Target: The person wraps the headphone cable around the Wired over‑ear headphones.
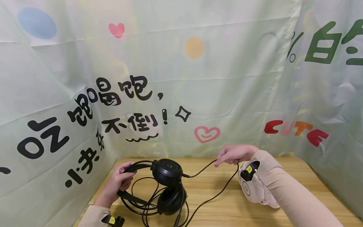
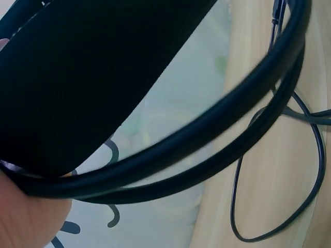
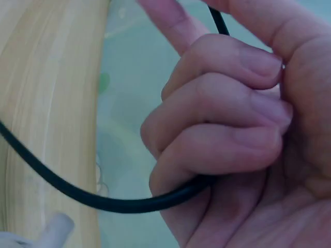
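Observation:
A black over-ear headset point(image 1: 168, 171) is held at the table's left by my left hand point(image 1: 120, 181), whose fingers and thumb grip the headband point(image 1: 133, 198). In the left wrist view the headband's wide padded strip point(image 2: 93, 77) and two curved bars point(image 2: 207, 124) fill much of the frame. My right hand point(image 1: 235, 154) is raised at the right of the headset. Its fingers curl round the black cable point(image 1: 202, 171) that comes from the upper earcup. In the right wrist view the cable point(image 3: 124, 205) passes under the curled fingers point(image 3: 217, 108).
A white object with a round logo point(image 1: 256, 187), perhaps another headset, lies on the wooden table point(image 1: 221, 208) under my right forearm and is partly hidden. Loops of cable point(image 1: 147, 179) lie around the headset. Printed fabric point(image 1: 170, 94) hangs behind and at both sides.

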A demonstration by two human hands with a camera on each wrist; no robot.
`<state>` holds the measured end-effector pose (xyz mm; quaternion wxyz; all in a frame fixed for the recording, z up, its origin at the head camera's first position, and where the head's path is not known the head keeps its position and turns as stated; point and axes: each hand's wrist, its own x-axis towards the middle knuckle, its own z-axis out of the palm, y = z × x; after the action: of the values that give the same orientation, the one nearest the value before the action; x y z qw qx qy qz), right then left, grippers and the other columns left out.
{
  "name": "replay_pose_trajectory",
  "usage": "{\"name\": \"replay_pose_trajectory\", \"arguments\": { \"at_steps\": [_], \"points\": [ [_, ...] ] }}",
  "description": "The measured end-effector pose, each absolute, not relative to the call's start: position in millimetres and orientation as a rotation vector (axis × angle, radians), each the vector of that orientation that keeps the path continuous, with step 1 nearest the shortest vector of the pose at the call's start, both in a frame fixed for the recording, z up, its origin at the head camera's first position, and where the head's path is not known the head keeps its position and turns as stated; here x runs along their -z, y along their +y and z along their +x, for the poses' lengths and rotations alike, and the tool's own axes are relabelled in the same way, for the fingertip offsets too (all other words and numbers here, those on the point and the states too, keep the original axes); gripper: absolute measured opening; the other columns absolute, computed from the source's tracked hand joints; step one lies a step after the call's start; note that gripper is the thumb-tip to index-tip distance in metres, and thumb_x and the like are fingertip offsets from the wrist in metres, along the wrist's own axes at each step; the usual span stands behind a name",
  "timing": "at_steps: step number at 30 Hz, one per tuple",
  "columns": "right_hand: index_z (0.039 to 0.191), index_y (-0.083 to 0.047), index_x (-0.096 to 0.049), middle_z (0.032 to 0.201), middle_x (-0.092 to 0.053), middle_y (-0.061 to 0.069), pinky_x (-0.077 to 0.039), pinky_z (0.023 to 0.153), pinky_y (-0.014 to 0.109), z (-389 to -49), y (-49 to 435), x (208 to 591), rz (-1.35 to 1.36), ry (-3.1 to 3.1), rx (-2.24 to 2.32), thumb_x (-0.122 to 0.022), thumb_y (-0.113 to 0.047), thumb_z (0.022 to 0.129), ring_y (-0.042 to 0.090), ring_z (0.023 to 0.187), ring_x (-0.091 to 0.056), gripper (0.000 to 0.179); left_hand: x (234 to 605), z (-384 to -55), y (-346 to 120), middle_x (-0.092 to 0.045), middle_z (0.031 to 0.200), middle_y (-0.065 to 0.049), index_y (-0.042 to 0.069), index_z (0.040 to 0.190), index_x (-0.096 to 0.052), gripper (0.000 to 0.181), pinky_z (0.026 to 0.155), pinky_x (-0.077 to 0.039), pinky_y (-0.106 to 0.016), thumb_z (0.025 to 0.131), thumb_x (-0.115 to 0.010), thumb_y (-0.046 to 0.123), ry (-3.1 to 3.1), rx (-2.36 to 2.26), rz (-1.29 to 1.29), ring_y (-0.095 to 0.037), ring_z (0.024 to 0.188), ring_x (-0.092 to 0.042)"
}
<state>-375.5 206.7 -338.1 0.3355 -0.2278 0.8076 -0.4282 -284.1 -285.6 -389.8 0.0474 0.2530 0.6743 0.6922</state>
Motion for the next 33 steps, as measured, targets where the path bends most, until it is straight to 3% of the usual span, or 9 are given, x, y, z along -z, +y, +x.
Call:
{"name": "replay_pose_trajectory", "arguments": {
  "at_steps": [4, 7, 10, 14, 16, 20, 24, 28, 33],
  "points": [
    [0.088, -0.014, -0.076, 0.062, -0.036, -0.011, -0.027, 0.053, 0.020, -379, 214, 337, -0.629, 2.117, 1.216, -0.072, -0.019, 0.101, 0.005, 0.054, -0.028, 0.015, 391, -287, -282, -0.018, 0.059, -0.015, 0.011, 0.096, -0.063, 0.019, 0.040, -0.008, -0.047, 0.104, -0.052, -0.002, 2.050, -2.131, 0.787, -0.033, 0.046, -0.008],
    [0.103, -0.009, -0.077, 0.073, -0.050, -0.011, -0.036, 0.057, 0.020, -381, 219, 337, -0.628, 2.125, 1.319, -0.072, -0.017, 0.102, 0.006, 0.059, -0.035, 0.010, 391, -289, -281, -0.018, 0.059, -0.015, 0.011, 0.097, -0.064, 0.019, 0.040, -0.009, -0.046, 0.104, -0.051, -0.001, 2.044, -2.137, 0.796, -0.032, 0.045, -0.009],
    [0.126, -0.003, -0.074, 0.093, -0.064, -0.009, -0.042, 0.064, 0.021, -382, 224, 336, -0.628, 2.116, 1.356, -0.069, -0.016, 0.104, 0.008, 0.066, -0.041, 0.026, 391, -291, -280, -0.018, 0.059, -0.015, 0.011, 0.098, -0.065, 0.021, 0.040, -0.008, -0.047, 0.105, -0.050, -0.001, 2.021, -2.145, 0.820, -0.032, 0.045, -0.009],
    [0.132, 0.001, -0.070, 0.104, -0.070, -0.005, -0.046, 0.067, 0.021, -382, 230, 335, -0.676, 2.176, 1.295, -0.068, -0.019, 0.105, 0.009, 0.073, -0.047, 0.033, 391, -294, -280, -0.017, 0.059, -0.016, 0.012, 0.100, -0.065, 0.025, 0.039, -0.007, -0.047, 0.105, -0.046, -0.003, 1.964, -2.162, 0.882, -0.030, 0.043, -0.010],
    [0.126, 0.000, -0.073, 0.097, -0.069, -0.004, -0.047, 0.065, 0.021, -382, 232, 335, -0.722, 2.263, 1.231, -0.070, -0.020, 0.104, 0.008, 0.070, -0.050, 0.030, 390, -294, -279, -0.017, 0.059, -0.015, 0.012, 0.100, -0.064, 0.026, 0.039, -0.007, -0.047, 0.105, -0.044, -0.004, 1.934, -2.168, 0.912, -0.029, 0.043, -0.010],
    [0.094, -0.006, -0.075, 0.072, -0.057, -0.007, -0.041, 0.055, 0.020, -382, 231, 337, -0.818, 2.474, 1.086, -0.076, -0.025, 0.100, 0.005, 0.057, -0.045, 0.021, 389, -296, -277, -0.018, 0.059, -0.013, 0.011, 0.101, -0.064, 0.025, 0.039, -0.007, -0.046, 0.104, -0.045, -0.005, 1.903, -2.157, 0.948, -0.028, 0.042, -0.011],
    [0.066, -0.014, -0.054, 0.058, -0.038, -0.010, -0.031, 0.054, 0.022, -383, 226, 338, -0.796, 2.651, 1.003, -0.081, -0.031, 0.096, 0.005, 0.053, -0.031, 0.044, 388, -298, -274, -0.024, 0.059, -0.009, 0.006, 0.103, -0.061, 0.020, 0.039, -0.009, -0.046, 0.101, -0.046, -0.007, 1.918, -2.133, 0.960, -0.028, 0.042, -0.012],
    [0.058, -0.021, -0.039, 0.054, -0.029, -0.011, -0.028, 0.055, 0.024, -384, 219, 336, -0.708, 2.830, 0.890, -0.083, -0.048, 0.092, 0.008, 0.053, -0.023, 0.062, 385, -297, -272, -0.027, 0.060, -0.008, 0.005, 0.103, -0.060, 0.020, 0.036, -0.010, -0.045, 0.100, -0.046, -0.009, 1.908, -2.110, 1.020, -0.027, 0.041, -0.013],
    [0.056, -0.024, -0.035, 0.054, -0.023, -0.011, -0.024, 0.054, 0.024, -387, 212, 333, -0.662, 2.950, 0.752, -0.082, -0.063, 0.086, 0.009, 0.053, -0.019, 0.069, 381, -296, -269, -0.026, 0.059, -0.010, 0.007, 0.106, -0.064, 0.025, 0.034, -0.012, -0.042, 0.099, -0.047, -0.010, 1.897, -2.092, 1.066, -0.027, 0.041, -0.014]
  ]
}}
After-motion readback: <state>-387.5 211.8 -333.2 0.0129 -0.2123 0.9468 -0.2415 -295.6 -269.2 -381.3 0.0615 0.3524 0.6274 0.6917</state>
